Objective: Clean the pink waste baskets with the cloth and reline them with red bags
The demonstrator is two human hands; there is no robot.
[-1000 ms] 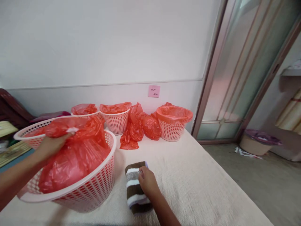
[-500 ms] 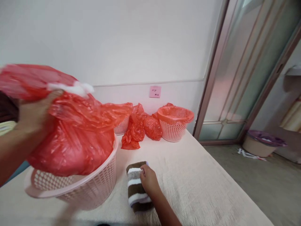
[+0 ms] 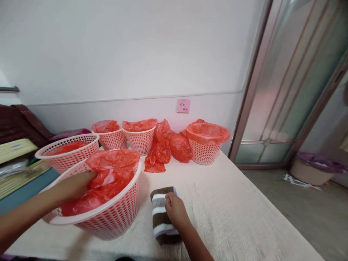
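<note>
My left hand is closed on a red plastic bag, which now lies down inside a large pink-white perforated basket. Its fingertips are partly hidden by the bag. To the right of that basket, a folded towel with brown, white and grey stripes lies flat on the cloth-covered table. My right hand rests on the towel's right side, fingers curled in and gripping its edge.
Smaller baskets with red bags line the wall, next to crumpled red bags and a red-lined basket. Another basket stands at left, by yellow packages. A bin sits on the floor right of the table.
My left hand has lowered the full red bag from above into the large basket, uncovering the baskets behind. My right hand has stayed on the striped towel.
</note>
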